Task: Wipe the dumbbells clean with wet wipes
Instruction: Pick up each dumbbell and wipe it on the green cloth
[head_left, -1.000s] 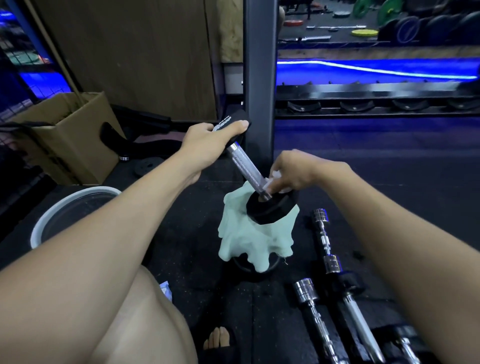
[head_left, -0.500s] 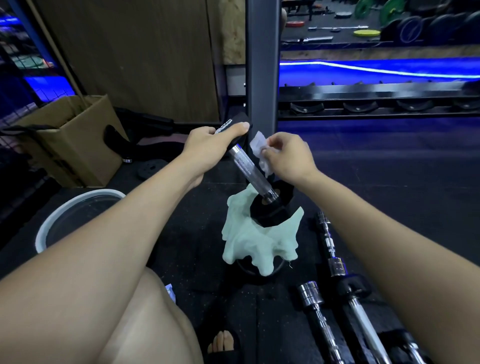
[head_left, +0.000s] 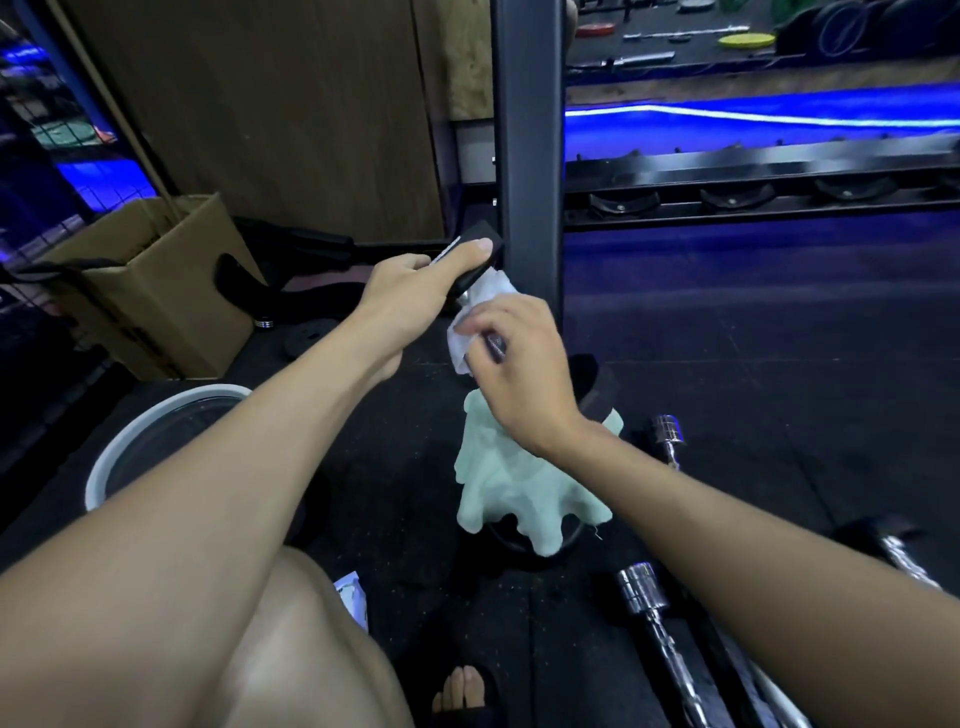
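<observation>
Black gym flooring (head_left: 727, 395) carries the job: the left hand (head_left: 410, 296) grips the upper head of a tilted dumbbell (head_left: 480, 241), its lower head on a green cloth (head_left: 514, 488). The right hand (head_left: 519, 364) pinches a wet wipe (head_left: 462, 343) around the handle. I judge the wiping midway, since more dumbbells (head_left: 654, 618) lie near right, seemingly waiting.

Light: scene is being dimly lit | Source: blue glow is being cast from a far strip light (head_left: 753, 115) | Blur: right hand (head_left: 511, 364) is being smeared | Edges: lines are being bent.
</observation>
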